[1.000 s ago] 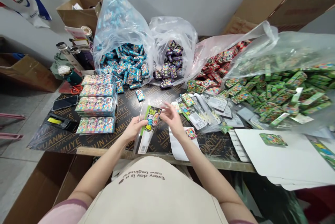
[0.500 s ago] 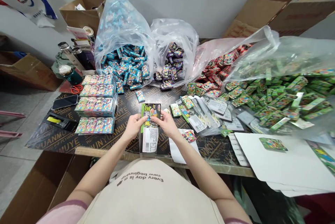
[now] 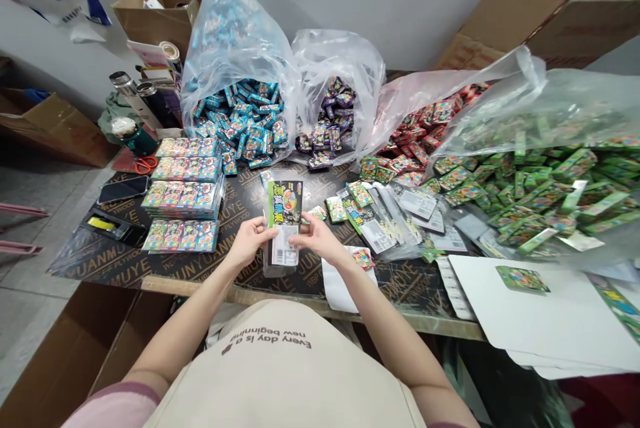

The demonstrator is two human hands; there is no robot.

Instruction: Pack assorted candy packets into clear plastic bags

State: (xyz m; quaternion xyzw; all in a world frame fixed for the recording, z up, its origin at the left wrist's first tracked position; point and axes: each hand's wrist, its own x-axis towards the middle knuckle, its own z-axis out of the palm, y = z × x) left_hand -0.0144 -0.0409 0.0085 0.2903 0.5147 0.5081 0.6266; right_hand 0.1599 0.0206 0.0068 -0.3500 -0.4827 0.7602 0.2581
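Note:
Between my two hands is a black and green printed packaging bag (image 3: 285,205) with a white barcode label and a clear lower edge. My left hand (image 3: 249,241) pinches its left side, thumb on the front. On the right side my right hand (image 3: 319,238) grips it in the same way, thumb over the label. Just behind the bag a small blue candy box (image 3: 267,177) is partly hidden. To the right lie small green boxes (image 3: 335,209) and a fan of similar bags (image 3: 373,225). A red packet (image 3: 363,259) rests on white paper (image 3: 345,287) near my right forearm.
Neat stacks of flat multi-coloured packs (image 3: 181,198) stand at left, near a phone (image 3: 124,189), a tape dispenser (image 3: 113,225) and red scissors (image 3: 146,165). Plastic bags spill blue (image 3: 245,121), purple (image 3: 333,125), red (image 3: 425,125) and green boxes (image 3: 525,181) along the back. White card sheets (image 3: 560,321) overhang the front right edge.
The bag has moved up and away from me, and now covers part of the blue box. Both hands have slid lower along its sides, to the label's height.

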